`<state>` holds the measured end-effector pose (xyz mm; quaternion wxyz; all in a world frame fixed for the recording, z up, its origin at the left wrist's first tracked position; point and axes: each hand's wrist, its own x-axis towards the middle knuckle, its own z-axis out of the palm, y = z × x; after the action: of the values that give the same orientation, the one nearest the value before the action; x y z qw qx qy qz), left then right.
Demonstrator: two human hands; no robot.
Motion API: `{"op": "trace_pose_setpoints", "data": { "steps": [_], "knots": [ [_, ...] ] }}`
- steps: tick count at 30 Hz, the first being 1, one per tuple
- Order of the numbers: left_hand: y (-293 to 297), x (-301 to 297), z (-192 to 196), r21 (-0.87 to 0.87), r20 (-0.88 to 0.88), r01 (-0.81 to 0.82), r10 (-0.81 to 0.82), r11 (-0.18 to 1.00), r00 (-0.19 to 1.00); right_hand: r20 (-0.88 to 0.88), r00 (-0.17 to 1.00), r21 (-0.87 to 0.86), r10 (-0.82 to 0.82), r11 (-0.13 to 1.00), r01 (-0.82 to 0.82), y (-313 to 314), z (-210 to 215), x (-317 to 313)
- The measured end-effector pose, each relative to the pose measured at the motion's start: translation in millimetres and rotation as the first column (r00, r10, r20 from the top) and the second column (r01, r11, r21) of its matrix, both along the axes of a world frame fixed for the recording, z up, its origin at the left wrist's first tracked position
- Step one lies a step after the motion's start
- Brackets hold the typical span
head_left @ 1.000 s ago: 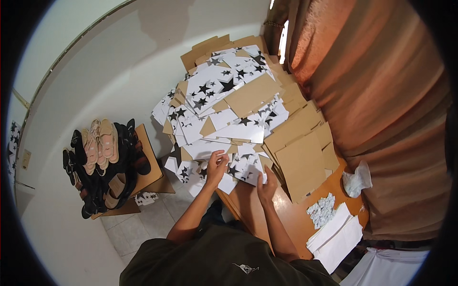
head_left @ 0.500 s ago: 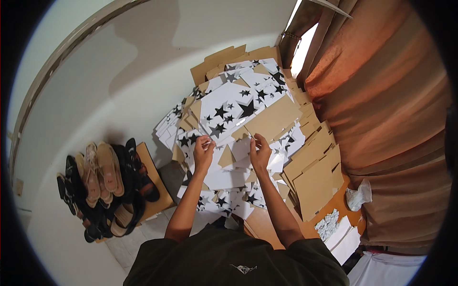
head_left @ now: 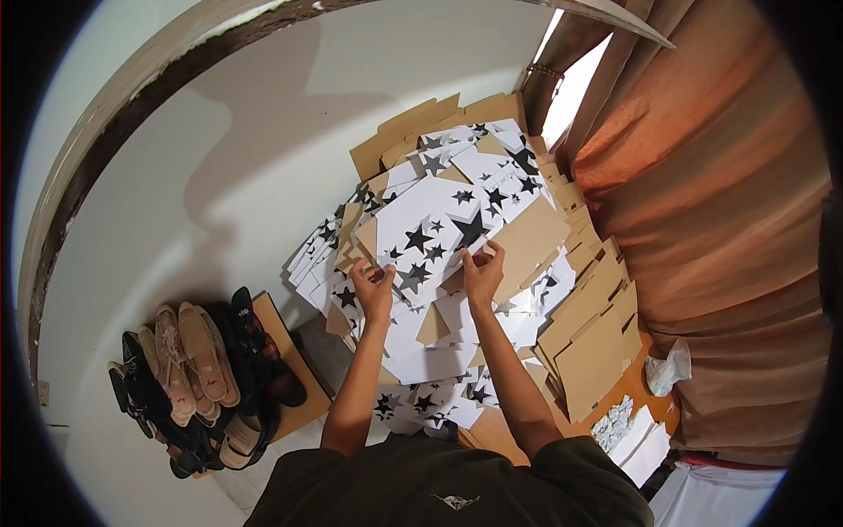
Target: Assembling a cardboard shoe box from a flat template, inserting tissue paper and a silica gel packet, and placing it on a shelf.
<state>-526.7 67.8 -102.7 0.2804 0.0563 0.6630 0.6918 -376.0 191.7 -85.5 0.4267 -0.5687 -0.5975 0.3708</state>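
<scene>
A white sheet printed with black and grey stars (head_left: 443, 220) lies on top of a broad, uneven pile. My left hand (head_left: 375, 292) is at its lower left corner, thumb and fingertips closed on the edge. At the lower right edge, below the largest star, my right hand (head_left: 483, 270) pinches the same sheet between thumb and fingers. Plain brown cardboard (head_left: 520, 239) shows just right of my right hand. Beneath both hands are more white pieces (head_left: 421, 362), partly covered by my forearms. My fingertips hide the exact grip.
Overlapping brown cardboard pieces (head_left: 590, 356) run along the right of the pile, beside an orange-brown curtain (head_left: 702, 211). Shoes and sandals (head_left: 198, 378) crowd a wooden rack at left. A crumpled clear plastic bag (head_left: 667, 367) and folded white papers (head_left: 641, 446) sit at lower right.
The view has shifted, so the pile and shoes appear lower. My right hand has moved forward onto the star sheet's edge. My left hand stays at its lower left corner.
</scene>
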Motion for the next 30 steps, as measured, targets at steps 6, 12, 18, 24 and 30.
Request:
{"op": "trace_pose_setpoints", "data": {
  "steps": [6,12,18,24,30],
  "knots": [
    [-10.1,-12.1,-20.7,0.193,0.174,0.199,-0.233,0.961,0.957,-0.345,0.929,-0.201,-0.13,0.978,0.062,8.6,-12.3,-8.1],
    [-23.6,17.6,27.1,0.282,0.395,0.047,-0.161,0.958,0.905,-0.56,0.828,-0.318,0.012,0.92,-0.229,7.1,3.2,22.5],
    [-63.2,31.2,33.0,0.342,0.326,0.125,-0.242,0.931,0.914,-0.546,0.836,-0.265,0.058,0.934,-0.238,-32.9,32.5,39.8],
    [-98.9,67.4,60.2,0.459,0.273,0.142,-0.291,0.877,0.917,-0.437,0.895,-0.262,0.084,0.941,-0.216,-75.5,63.9,86.9],
    [-133.5,99.7,65.1,0.556,0.241,0.187,-0.372,0.81,0.896,-0.662,0.749,-0.18,-0.026,0.976,-0.125,-133.1,104.9,153.4]
  ]
}}
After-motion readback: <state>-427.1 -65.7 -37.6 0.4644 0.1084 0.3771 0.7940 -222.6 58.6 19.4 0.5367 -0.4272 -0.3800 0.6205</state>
